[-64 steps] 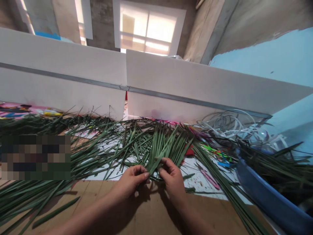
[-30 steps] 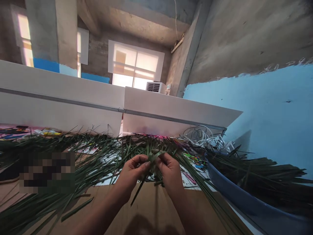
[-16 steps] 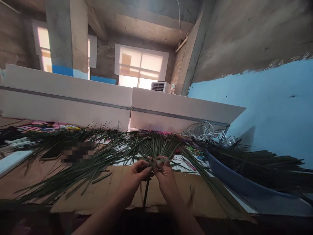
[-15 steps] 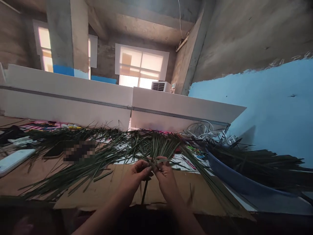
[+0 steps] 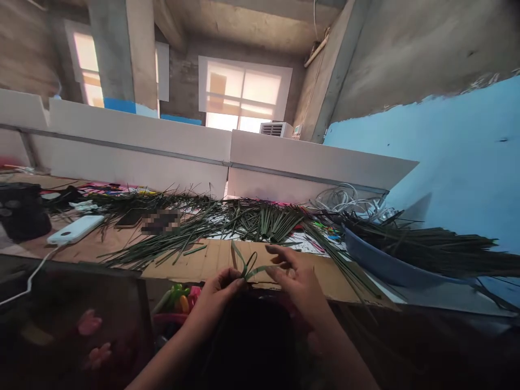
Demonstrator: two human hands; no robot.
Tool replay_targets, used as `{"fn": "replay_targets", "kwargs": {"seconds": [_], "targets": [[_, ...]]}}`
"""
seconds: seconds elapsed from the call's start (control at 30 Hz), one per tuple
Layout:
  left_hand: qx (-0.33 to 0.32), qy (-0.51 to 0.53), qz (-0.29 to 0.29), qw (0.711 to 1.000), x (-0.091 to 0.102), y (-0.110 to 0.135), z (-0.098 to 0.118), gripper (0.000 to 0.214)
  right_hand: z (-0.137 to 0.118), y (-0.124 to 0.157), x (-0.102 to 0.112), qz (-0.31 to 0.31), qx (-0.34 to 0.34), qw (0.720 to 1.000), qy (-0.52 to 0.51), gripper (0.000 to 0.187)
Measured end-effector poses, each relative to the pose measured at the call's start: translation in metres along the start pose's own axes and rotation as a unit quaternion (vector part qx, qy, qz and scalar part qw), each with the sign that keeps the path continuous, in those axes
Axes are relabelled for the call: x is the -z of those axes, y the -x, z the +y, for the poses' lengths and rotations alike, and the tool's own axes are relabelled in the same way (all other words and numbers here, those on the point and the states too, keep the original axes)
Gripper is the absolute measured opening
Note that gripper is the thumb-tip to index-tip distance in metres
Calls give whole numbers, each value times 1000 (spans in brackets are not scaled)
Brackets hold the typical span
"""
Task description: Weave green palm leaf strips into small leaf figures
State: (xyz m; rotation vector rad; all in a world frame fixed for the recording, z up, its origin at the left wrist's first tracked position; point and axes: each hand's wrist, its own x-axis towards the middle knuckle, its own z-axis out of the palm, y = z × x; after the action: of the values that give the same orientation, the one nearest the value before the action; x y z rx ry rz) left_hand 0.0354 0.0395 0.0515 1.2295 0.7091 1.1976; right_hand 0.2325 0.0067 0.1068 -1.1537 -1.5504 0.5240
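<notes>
Above the front edge of the cardboard, my left hand (image 5: 223, 286) is closed, pinching a narrow green leaf strip (image 5: 251, 261) near its base. The strip bends into a small upright loop, and one end sticks up to the left. Another end runs right to my right hand (image 5: 294, 276), where thumb and a finger close on it. The upper fingers of that hand stretch out loosely, apart from the loop. Below both hands lies the brown cardboard sheet (image 5: 203, 260).
Long green leaf strips (image 5: 162, 241) spread across the table. At right, a blue basin (image 5: 382, 265) holds more leaves; coiled white tubing (image 5: 337, 195) lies behind. A white power bank-like device (image 5: 77, 228) with a cable and a dark cup-shaped object (image 5: 24, 211) stand left.
My hands were together at the strip; now my right hand has moved right with fingers spread wider, and a loop shows. The view has tilted down and shifted left.
</notes>
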Motion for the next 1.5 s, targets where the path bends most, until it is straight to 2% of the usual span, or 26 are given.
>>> {"fn": "replay_targets", "kwargs": {"seconds": [0.07,0.13,0.23,0.33,0.6,0.83,0.93,1.07,1.27,1.5], "targets": [[0,-22,-20,1000,6,1,-2,39,0,-5,-8,-45,2,998,-41,46],[5,-37,-25,999,11,0,-6,41,3,-8,-19,-68,-15,994,-81,43],[5,-39,-15,999,15,1,-12,40,10,-8,-31,-62,-29,992,-107,35],[13,-30,-6,999,15,4,-14,37,13,-5,-33,-49,-36,993,-105,30],[12,-18,47,999,2,12,-11,36,15,1,-34,-17,-48,992,-114,31],[22,61,84,994,0,11,-38,46,19,2,-36,-26,-34,995,-95,23],[40,61,63,995,3,10,-46,48,18,2,-35,-28,-28,996,-83,21],[70,21,13,997,3,12,-44,46,18,2,-34,-33,-30,996,-79,20],[60,35,-13,998,-2,16,-37,44,18,2,-34,-30,-20,996,-81,19],[72,44,-11,996,1,16,-47,48,17,2,-35,-28,-4,997,-70,19]]}}
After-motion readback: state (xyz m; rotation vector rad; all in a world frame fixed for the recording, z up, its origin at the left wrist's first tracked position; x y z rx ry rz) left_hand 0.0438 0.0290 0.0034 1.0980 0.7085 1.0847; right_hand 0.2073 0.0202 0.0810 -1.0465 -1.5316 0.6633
